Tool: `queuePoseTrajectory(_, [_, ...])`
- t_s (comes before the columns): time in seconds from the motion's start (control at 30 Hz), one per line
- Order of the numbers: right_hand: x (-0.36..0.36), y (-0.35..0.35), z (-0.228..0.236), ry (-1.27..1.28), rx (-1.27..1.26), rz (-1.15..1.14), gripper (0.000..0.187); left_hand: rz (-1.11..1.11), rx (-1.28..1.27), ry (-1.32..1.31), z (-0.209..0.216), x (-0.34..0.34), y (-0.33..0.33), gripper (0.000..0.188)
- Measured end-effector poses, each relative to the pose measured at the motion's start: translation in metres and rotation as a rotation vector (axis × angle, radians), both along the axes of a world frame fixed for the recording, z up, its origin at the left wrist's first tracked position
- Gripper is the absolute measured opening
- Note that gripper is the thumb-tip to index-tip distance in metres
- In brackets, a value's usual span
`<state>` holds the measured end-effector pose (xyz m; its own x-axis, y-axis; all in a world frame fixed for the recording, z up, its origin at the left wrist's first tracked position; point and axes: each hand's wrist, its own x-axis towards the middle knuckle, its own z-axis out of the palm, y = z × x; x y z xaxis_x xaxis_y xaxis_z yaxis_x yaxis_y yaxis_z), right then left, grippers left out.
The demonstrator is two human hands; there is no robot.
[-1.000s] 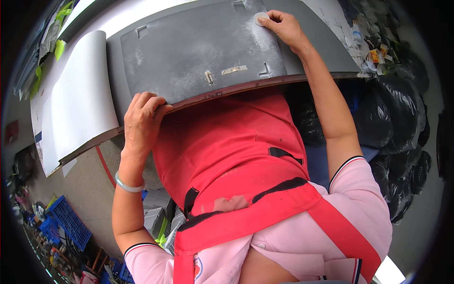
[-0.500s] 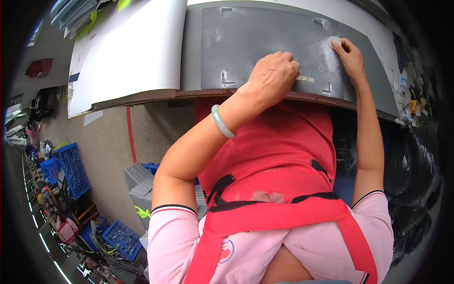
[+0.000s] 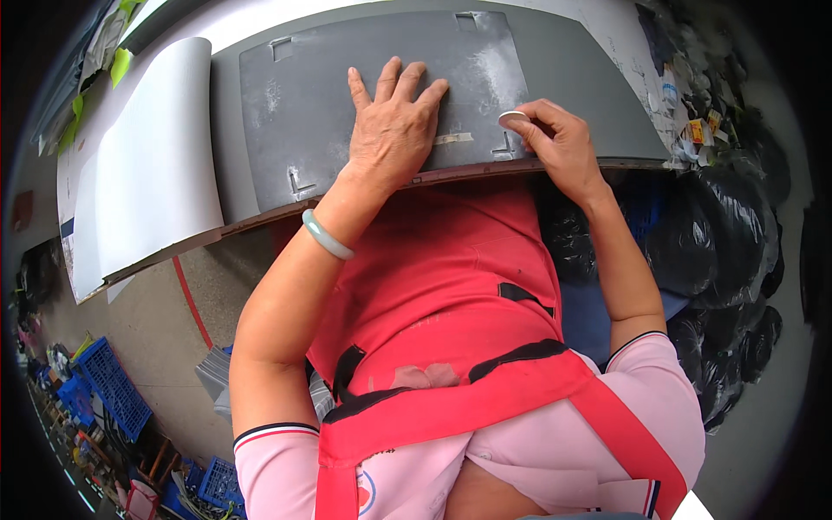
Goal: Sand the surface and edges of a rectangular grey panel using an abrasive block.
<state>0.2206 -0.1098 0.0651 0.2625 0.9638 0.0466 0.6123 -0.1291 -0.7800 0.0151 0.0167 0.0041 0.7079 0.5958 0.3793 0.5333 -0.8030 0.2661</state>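
The left hand (image 3: 394, 139) lay palm down near the lower middle of a dark grey template sheet (image 3: 321, 95), open, its fingers fanned and pointing toward the sheet's far edge. Its forearm slanted up from the lower left with the elbow bent, a pale green bangle (image 3: 328, 237) around the wrist. The right hand (image 3: 563, 152) was closed in a pinch, thumb and forefinger gripping a thin white disc (image 3: 512, 117). Its wrist angled leftward, the other fingers curled, and the forearm rose from the lower right. The disc was tilted above the L-shaped slot in the sheet's near right corner; whether it touched the sheet could not be told.

The template sheet rested on a wider grey sheet (image 3: 576, 87) spread over the bench (image 3: 633, 163), with a strip of beige tape (image 3: 453, 139) just right of the left hand. To the left, a white sheet (image 3: 156, 156) curled over at its right side.

On the floor at lower left stood a blue lattice-sided plastic crate (image 3: 115, 387), with another blue crate (image 3: 222, 485) near it; their contents could not be made out. At right, bulging black plastic bags (image 3: 706, 234) were heaped together, their shiny film hiding what filled them.
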Motion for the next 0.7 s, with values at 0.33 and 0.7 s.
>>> queuePoseTrajectory(0.33, [-0.007, -0.019, -0.002, -0.212, 0.033, 0.159, 0.01, -0.018, 0.048, -0.057, -0.004, 0.006, 0.001, 0.032])
queuePoseTrajectory(0.7, [-0.015, -0.02, 0.006, 0.194, -0.183, -0.179, 0.023, 0.018, 0.046, -0.006, -0.002, 0.003, -0.002, 0.033])
